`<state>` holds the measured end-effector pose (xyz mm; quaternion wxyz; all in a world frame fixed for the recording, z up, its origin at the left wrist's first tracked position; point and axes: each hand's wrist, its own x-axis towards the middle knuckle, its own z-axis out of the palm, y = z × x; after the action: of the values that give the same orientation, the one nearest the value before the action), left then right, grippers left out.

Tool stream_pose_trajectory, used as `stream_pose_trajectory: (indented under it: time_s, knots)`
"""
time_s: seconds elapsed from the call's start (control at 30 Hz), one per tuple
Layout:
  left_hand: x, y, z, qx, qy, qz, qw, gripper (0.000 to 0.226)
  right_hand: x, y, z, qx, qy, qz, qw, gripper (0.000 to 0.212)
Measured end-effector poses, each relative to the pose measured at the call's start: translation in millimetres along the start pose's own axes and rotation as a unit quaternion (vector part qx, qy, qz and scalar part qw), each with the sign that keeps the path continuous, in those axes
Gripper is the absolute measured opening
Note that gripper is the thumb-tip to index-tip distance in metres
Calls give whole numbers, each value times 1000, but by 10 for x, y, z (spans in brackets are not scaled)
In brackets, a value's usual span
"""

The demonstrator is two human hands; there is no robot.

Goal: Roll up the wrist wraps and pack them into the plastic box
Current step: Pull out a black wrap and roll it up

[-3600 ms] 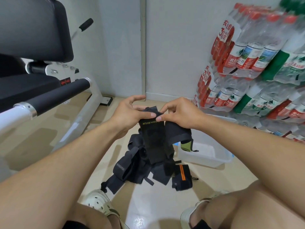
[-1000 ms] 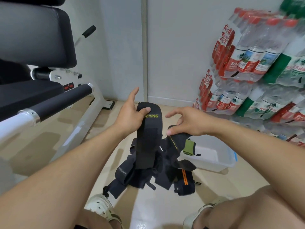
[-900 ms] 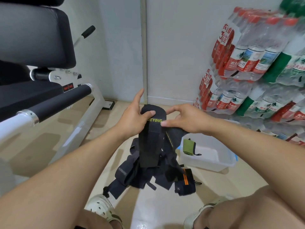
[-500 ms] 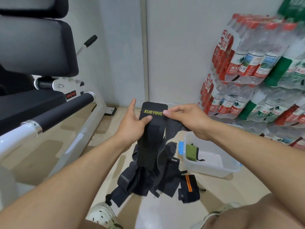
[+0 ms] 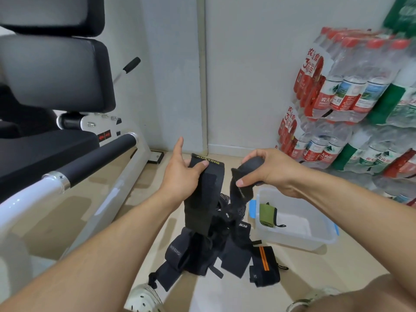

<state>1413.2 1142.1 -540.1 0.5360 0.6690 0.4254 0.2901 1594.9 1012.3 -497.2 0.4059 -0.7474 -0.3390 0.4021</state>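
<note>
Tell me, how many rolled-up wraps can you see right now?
2. A green rolled wrap lies inside the plastic box, at its left end. A black rolled wrap with an orange stripe sits on the floor before the box. The loose pile may hide more.

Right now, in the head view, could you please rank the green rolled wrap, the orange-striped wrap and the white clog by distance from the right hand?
From the right hand:
1. Green rolled wrap, just below, inside the plastic box.
2. Orange-striped wrap, lower, on the floor.
3. White clog, far lower left.
</note>
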Motion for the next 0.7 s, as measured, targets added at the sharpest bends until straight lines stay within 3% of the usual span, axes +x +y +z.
stream_pose_trajectory:
  time_s: [0.07,0.2,0.37,0.57,0.7]
  knots:
    - [-19,39,3,-16,13,-4,1000,79,18,14,12,8,5,-5,1000,59]
    - [16,26,-15,-80,36,-39,995,55,-17,-22,47,95,-4,-33,995,31]
    - [16,25,12,-113,43,-41,992,37,-63,42,181,114,-108,14,987,25]
    - [-2,60,73,-139,15,-45,989,33,4,25,366,186,-74,74,977,29]
    - [-19,92,60,-147,0,-45,988,32,7,0,399,159,-42,60,985,24]
